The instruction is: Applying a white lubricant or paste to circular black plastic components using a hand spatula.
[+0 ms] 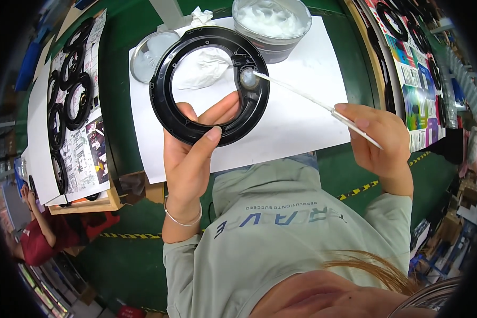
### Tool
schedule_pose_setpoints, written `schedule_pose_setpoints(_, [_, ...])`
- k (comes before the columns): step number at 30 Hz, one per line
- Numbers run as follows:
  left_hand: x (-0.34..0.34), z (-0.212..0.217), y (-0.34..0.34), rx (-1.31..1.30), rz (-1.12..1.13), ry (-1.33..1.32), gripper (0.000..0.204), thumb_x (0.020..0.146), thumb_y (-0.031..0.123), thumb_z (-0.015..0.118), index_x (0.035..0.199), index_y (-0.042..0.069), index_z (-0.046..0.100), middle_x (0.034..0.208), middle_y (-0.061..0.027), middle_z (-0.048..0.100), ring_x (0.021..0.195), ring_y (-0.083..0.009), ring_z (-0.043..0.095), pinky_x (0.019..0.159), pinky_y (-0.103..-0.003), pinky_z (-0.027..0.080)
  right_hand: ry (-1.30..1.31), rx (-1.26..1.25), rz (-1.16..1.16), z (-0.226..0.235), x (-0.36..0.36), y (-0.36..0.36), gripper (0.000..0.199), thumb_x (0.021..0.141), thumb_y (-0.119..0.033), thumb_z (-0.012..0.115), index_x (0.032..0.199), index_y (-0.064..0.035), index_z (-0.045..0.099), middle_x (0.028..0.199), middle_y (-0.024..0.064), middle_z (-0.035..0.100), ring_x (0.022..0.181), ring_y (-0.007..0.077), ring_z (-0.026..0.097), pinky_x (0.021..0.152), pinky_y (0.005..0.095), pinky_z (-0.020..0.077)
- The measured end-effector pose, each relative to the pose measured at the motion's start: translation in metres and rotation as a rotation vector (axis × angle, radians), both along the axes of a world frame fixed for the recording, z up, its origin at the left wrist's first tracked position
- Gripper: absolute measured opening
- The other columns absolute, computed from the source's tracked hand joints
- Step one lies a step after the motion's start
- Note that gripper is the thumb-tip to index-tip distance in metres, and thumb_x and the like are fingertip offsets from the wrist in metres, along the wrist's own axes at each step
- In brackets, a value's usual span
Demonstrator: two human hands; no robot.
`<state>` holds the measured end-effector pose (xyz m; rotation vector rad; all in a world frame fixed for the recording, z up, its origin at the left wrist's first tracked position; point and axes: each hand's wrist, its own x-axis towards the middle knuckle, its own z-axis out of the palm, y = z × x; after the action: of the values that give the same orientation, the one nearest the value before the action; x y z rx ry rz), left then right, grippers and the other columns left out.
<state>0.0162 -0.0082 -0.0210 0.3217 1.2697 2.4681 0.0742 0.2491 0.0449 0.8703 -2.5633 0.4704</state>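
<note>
My left hand (196, 146) grips the lower rim of a black plastic ring (167, 100), thumb on its face and fingers behind through the opening. The ring is held up over a white sheet of paper (307, 127). On its right side is a round recess with a whitish, glossy smear (248, 78). My right hand (379, 135) pinches a thin white stick (302, 94), its far tip touching the edge of that recess. Behind the ring stands an open tub of white grease (273, 24). Part of the ring overlaps a round clear lid (152, 55).
Crumpled white tissue (209, 66) lies on the paper, seen through the ring. At left, a wooden-edged tray (85, 204) carries several similar black rings (78, 100); another tray with black parts (392, 21) is at right. A person in a red shirt (40, 241) is at far left.
</note>
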Motion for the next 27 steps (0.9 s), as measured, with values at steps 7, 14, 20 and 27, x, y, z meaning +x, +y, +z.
schedule_pose_setpoints(7, [0.001, 0.002, 0.004, 0.0, 0.009, 0.0, 0.02, 0.081, -0.008, 0.044, 0.086, 0.007, 0.033, 0.117, -0.0356, 0.046, 0.114, -0.0385, 0.047, 0.097, -0.043, 0.035, 0.021, -0.063, 0.008, -0.009, -0.005, 0.001, 0.038, 0.072, 0.015, 0.055, 0.104, -0.0032, 0.042, 0.085, 0.0179, 0.065, 0.074, 0.0296, 0.066, 0.058, 0.0325, 0.0525])
schedule_pose_setpoints(14, [0.001, 0.0, 0.006, -0.002, 0.01, 0.023, 0.022, 0.081, -0.009, 0.043, 0.09, 0.007, 0.032, 0.119, -0.0348, 0.045, 0.116, -0.0381, 0.045, 0.098, -0.043, 0.035, 0.13, 0.061, 0.08, -0.005, -0.004, -0.005, 0.035, 0.065, 0.003, 0.064, 0.097, 0.0002, 0.049, 0.088, 0.0189, 0.063, 0.07, 0.0271, 0.064, 0.051, 0.0281, 0.0497])
schedule_pose_setpoints(20, [0.002, -0.003, 0.006, -0.002, 0.02, 0.054, 0.023, 0.082, -0.01, 0.043, 0.093, 0.007, 0.032, 0.119, -0.0342, 0.045, 0.116, -0.039, 0.044, 0.098, -0.043, 0.034, 0.399, 0.091, 0.163, -0.013, -0.007, -0.011, 0.029, 0.067, -0.007, 0.064, 0.093, 0.0003, 0.053, 0.08, 0.0189, 0.062, 0.063, 0.024, 0.062, 0.044, 0.0229, 0.0455])
schedule_pose_setpoints(27, [0.002, -0.004, 0.007, 0.002, 0.016, 0.092, 0.025, 0.081, -0.01, 0.044, 0.095, 0.008, 0.033, 0.119, -0.0351, 0.045, 0.117, -0.0391, 0.044, 0.098, -0.043, 0.034, 0.456, 0.062, 0.143, -0.015, -0.01, -0.009, 0.028, 0.066, -0.006, 0.064, 0.092, 0.0008, 0.054, 0.08, 0.0188, 0.062, 0.063, 0.0232, 0.062, 0.043, 0.0225, 0.0452])
